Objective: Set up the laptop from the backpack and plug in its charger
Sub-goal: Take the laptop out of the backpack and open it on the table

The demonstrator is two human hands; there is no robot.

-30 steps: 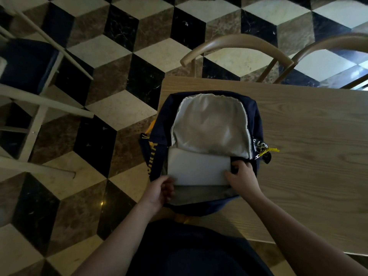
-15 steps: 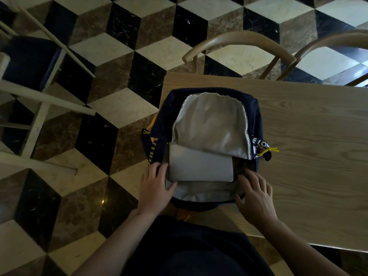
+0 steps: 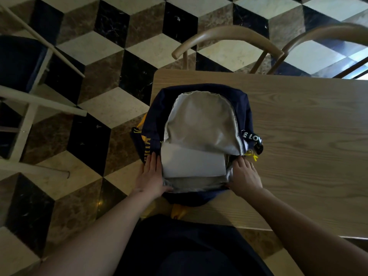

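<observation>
The laptop [image 3: 192,163] is only half pulled out of the open backpack [image 3: 205,108] at the counter's [image 3: 298,116] left edge, flanked by the left hand [image 3: 150,176] and right hand [image 3: 244,176], both flat-fingered with nothing gripped, so a proper grip on both side edges is probably needed next.

- My left hand [image 3: 150,177] lies flat, palm down, fingers straight and close together, pointing away from me.
- My left forearm runs bare from the lower left corner up to that wrist, angled inward.
- My right hand [image 3: 245,177] also lies palm down, fingers straight and slightly spread, pointing away and a little to the left.
- My right forearm comes in bare from the lower right, slanting inward toward the wrist.
- Both hands sit level with each other, well apart, neither curled around anything.
</observation>
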